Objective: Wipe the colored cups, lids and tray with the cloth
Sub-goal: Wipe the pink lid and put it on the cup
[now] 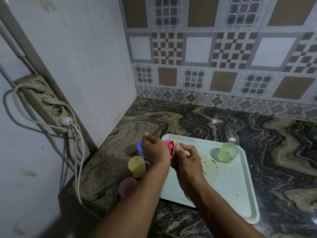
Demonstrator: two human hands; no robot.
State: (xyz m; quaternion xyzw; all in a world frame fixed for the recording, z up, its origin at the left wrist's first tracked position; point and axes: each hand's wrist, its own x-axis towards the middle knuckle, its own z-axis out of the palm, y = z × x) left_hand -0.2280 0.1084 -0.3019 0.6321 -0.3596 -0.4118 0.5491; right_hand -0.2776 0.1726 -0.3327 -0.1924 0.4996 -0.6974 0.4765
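— Over the tray's (236, 184) near-left part: left hand (155, 150) clenched around pink cup (169, 146), held off the surface. Right hand (187, 159) grasping pale cloth (176, 146), pressed against the cup's right side.

— Status of remaining cups?

— Green cup (228, 152) upright on tray, far-right area, well apart from both hands. Yellow cup (136, 166), blue cup (140, 148) and mauve cup (127, 186) off the tray, on marbled counter (188, 117), left of the tray (blue partly hidden behind left hand). Small green item (187, 197) on tray under right forearm; mostly hidden, lid or not cannot tell.

— Tray surface?

— Brownish smears (211, 163) near centre, between right hand and green cup. Power strip (44, 102) with trailing cables mounted on left wall.
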